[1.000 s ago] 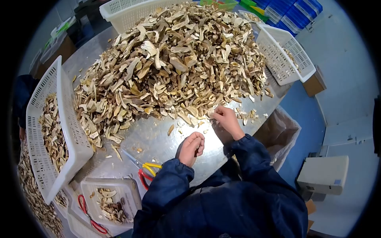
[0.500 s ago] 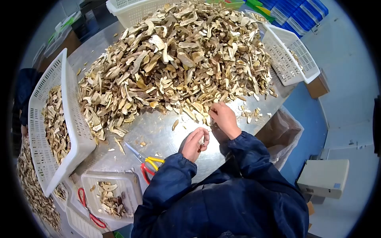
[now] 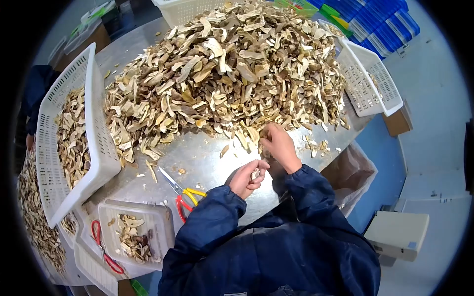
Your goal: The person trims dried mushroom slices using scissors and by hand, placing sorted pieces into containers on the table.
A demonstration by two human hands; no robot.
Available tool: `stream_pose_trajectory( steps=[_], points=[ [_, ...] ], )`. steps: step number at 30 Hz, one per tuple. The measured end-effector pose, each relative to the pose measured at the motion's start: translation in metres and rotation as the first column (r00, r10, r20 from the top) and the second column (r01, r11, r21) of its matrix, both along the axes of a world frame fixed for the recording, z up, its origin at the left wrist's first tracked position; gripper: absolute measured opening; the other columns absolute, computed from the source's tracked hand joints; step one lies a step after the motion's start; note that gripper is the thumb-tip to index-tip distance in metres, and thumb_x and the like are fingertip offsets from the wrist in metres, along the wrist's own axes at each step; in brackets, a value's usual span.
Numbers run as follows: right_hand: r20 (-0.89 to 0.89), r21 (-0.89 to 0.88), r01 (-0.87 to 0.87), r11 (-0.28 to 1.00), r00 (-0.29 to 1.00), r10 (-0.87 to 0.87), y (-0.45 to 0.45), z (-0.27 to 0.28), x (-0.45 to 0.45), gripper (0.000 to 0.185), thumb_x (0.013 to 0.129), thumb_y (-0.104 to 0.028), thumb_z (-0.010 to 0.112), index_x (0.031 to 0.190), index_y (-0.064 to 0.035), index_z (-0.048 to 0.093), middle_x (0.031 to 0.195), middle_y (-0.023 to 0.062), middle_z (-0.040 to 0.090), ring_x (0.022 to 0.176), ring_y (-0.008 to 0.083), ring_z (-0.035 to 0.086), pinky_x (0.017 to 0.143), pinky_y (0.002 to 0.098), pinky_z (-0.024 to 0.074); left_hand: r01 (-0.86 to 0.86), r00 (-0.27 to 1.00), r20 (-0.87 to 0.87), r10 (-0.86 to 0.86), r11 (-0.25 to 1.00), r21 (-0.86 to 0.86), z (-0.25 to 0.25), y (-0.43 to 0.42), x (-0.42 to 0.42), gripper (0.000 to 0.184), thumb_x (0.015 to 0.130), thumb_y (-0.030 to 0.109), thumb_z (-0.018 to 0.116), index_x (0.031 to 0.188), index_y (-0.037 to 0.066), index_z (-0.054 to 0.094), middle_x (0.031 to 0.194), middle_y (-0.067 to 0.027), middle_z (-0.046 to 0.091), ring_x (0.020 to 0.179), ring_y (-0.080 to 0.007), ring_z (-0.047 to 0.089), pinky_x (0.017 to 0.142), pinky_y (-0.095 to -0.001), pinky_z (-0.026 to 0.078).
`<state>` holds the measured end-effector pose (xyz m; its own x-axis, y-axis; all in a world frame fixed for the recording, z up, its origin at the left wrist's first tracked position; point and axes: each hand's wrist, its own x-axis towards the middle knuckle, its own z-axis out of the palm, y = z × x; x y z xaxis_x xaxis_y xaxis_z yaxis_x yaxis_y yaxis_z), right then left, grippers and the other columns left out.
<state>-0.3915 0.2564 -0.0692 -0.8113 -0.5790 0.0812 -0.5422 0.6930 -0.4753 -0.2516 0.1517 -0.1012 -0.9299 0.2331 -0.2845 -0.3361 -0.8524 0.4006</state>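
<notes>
A large heap of dried mushroom slices (image 3: 217, 74) covers the back of the metal table (image 3: 207, 155). My left hand (image 3: 247, 180) is in front of the heap, its fingers curled round a pale mushroom slice (image 3: 255, 174). At the heap's front edge is my right hand (image 3: 282, 150), with thumb and forefinger drawn together against the slices there. Whatever those fingertips pinch is hidden. Scissors with red and yellow handles (image 3: 190, 195) lie partly open on the table, left of my left sleeve.
White crates (image 3: 101, 148) stand left and right (image 3: 363, 79) of the heap. A clear tub (image 3: 170, 222) holds several slices, with red-handled scissors (image 3: 101, 249) beside it. A lined bin (image 3: 363, 172) stands at right. Another person's sleeve (image 3: 37, 98) shows far left.
The view has shifted slightly. My left hand's fingers have stretched further toward my right hand, still round the pale slice. My right hand stays at the heap's edge.
</notes>
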Motion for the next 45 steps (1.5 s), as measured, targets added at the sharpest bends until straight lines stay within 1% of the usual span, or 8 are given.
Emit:
stream_pose_trajectory(
  steps=[4,8,10,14,18,30,38,45],
  points=[
    [0.172,-0.195,0.009,0.981,0.985,0.025,0.026,-0.019,-0.009,0.012,0.077,-0.010,0.061,0.087,-0.0024,0.061,0.078,0.0155,0.062,0.072,0.0290,0.061,0.066,0.0349,0.0477,0.035,0.999,-0.011,-0.035,0.999,-0.022,-0.003,0.001,-0.002,0.032,0.100,0.029,0.035,0.105,0.004,0.053,0.081,0.0011,0.046,0.058,-0.0051,0.034,0.042,-0.0156,0.022],
    [0.484,-0.314,0.189,0.930,0.875,-0.015,0.040,-0.003,-0.001,0.010,0.081,-0.007,0.059,0.088,0.0002,0.063,0.073,0.0050,0.063,0.065,0.0090,0.056,0.059,0.0238,0.0441,0.059,0.997,0.042,-0.061,0.997,0.045,0.003,0.001,-0.002,0.045,0.101,0.040,0.030,0.112,0.003,0.053,0.086,-0.0020,0.050,0.059,-0.0062,0.038,0.041,-0.0154,0.025],
    [0.773,-0.363,0.188,0.913,0.607,0.182,0.036,0.030,0.010,0.010,0.085,-0.009,0.058,0.088,-0.0004,0.063,0.073,-0.0021,0.061,0.065,0.0050,0.052,0.057,0.0204,0.0416,0.013,0.994,0.112,-0.018,0.999,0.039,0.011,0.003,-0.003,0.049,0.101,0.042,0.028,0.114,0.002,0.052,0.088,-0.0037,0.051,0.060,-0.0065,0.039,0.041,-0.0155,0.025],
    [0.318,-0.265,0.029,0.964,0.946,0.059,0.020,0.012,0.003,0.014,0.080,-0.011,0.060,0.092,-0.0049,0.064,0.076,0.0069,0.062,0.067,0.0189,0.059,0.061,0.0290,0.0466,0.005,0.999,0.033,-0.006,1.000,0.015,-0.002,0.004,-0.003,0.045,0.101,0.039,0.028,0.112,0.002,0.052,0.086,-0.0048,0.051,0.059,-0.0068,0.038,0.040,-0.0157,0.025],
    [-0.021,-0.042,-0.050,0.998,0.999,0.050,0.006,-0.011,0.003,0.020,0.076,-0.014,0.061,0.096,-0.0086,0.065,0.083,0.0141,0.061,0.076,0.0310,0.060,0.066,0.0361,0.0483,0.094,0.994,0.051,-0.095,0.995,0.032,-0.006,0.002,-0.001,0.035,0.101,0.031,0.033,0.105,0.003,0.053,0.082,-0.0014,0.047,0.056,-0.0056,0.034,0.041,-0.0154,0.024],
    [0.705,-0.323,0.187,0.928,0.701,0.105,0.040,0.024,0.012,0.014,0.084,-0.009,0.060,0.094,-0.0009,0.065,0.076,-0.0005,0.061,0.067,0.0056,0.052,0.059,0.0214,0.0417,0.094,0.994,0.052,-0.096,0.995,0.030,-0.001,0.004,-0.003,0.054,0.100,0.047,0.025,0.117,0.002,0.049,0.088,-0.0051,0.054,0.059,-0.0061,0.039,0.040,-0.0145,0.025],
    [0.457,-0.312,-0.169,0.935,0.836,0.303,0.033,0.057,0.041,0.018,0.078,-0.011,0.060,0.092,-0.0027,0.067,0.082,0.0070,0.066,0.071,0.0165,0.058,0.070,0.0269,0.0451,0.071,0.993,0.093,-0.079,0.994,0.079,-0.004,0.004,-0.002,0.054,0.100,0.048,0.024,0.115,0.003,0.050,0.087,-0.0049,0.053,0.063,-0.0074,0.041,0.040,-0.0145,0.025],
    [0.147,-0.153,-0.003,0.988,0.989,0.026,0.017,0.003,0.004,0.021,0.078,-0.013,0.062,0.096,-0.0026,0.065,0.081,0.0113,0.064,0.070,0.0237,0.061,0.063,0.0323,0.0472,0.110,0.993,0.038,-0.111,0.993,0.035,-0.010,0.005,-0.002,0.024,0.098,0.024,0.041,0.097,0.004,0.055,0.083,-0.0015,0.049,0.059,-0.0052,0.039,0.041,-0.0147,0.025]
  ],
)
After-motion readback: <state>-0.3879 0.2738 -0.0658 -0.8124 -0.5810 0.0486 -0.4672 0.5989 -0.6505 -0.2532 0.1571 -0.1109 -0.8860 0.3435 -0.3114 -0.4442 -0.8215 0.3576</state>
